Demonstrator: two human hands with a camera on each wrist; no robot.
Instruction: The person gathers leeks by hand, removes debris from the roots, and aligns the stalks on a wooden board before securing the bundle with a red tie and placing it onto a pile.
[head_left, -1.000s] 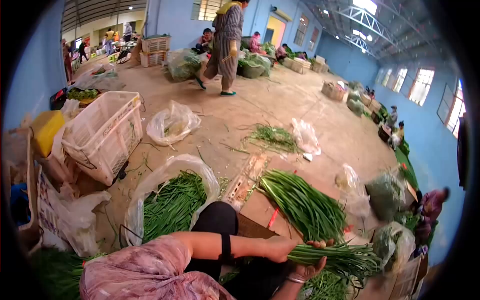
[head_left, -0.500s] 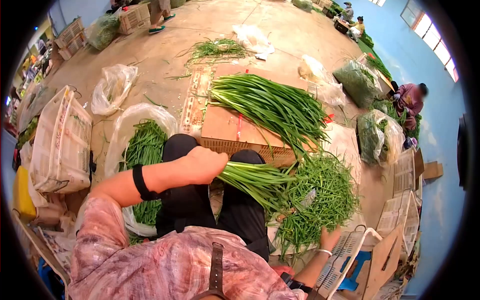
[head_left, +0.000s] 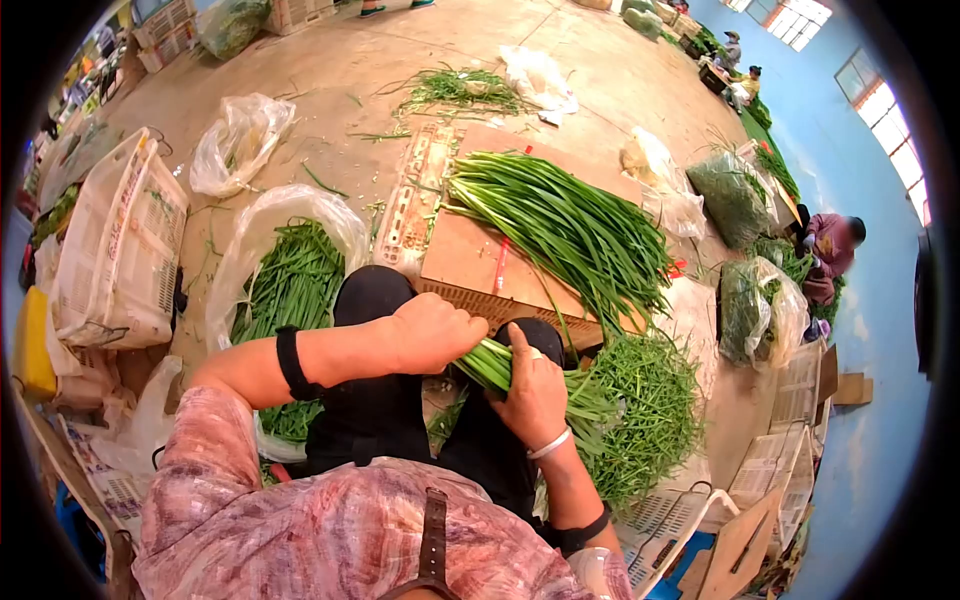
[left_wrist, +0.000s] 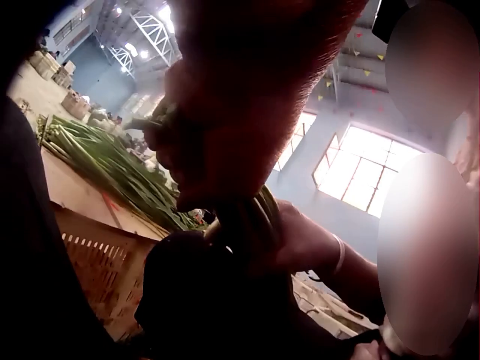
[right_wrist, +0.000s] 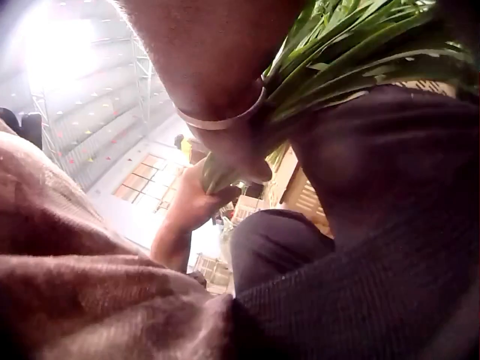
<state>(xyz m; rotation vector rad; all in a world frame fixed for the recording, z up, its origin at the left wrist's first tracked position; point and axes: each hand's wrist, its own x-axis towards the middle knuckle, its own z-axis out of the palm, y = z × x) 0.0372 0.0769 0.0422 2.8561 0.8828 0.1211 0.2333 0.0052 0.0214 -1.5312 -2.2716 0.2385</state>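
Across the knees lies a bunch of garlic chives (head_left: 485,365), held by both hands. My left hand (head_left: 435,333) grips it at the stem end, fist closed around the stalks. Just to the right, my right hand (head_left: 533,392) wraps the same bunch from above, a white bangle on its wrist. The leaves trail out rightward over a heap of loose greens (head_left: 650,410). In the right wrist view the long flat leaves (right_wrist: 352,52) fan out past the bangle. A larger pile of chives (head_left: 565,225) rests on a cardboard-topped crate (head_left: 465,250) in front of the knees.
A clear plastic bag (head_left: 225,260) of cut greens stands left of the knees, with a white plastic crate (head_left: 120,250) beyond it. Filled bags (head_left: 735,200) and crates line the right side. Scattered trimmings (head_left: 460,92) lie on the floor ahead.
My right hand has come from beside the loose greens at lower right to grip the bunch near my left hand. The left hand has kept its grip. The head view has shifted down.
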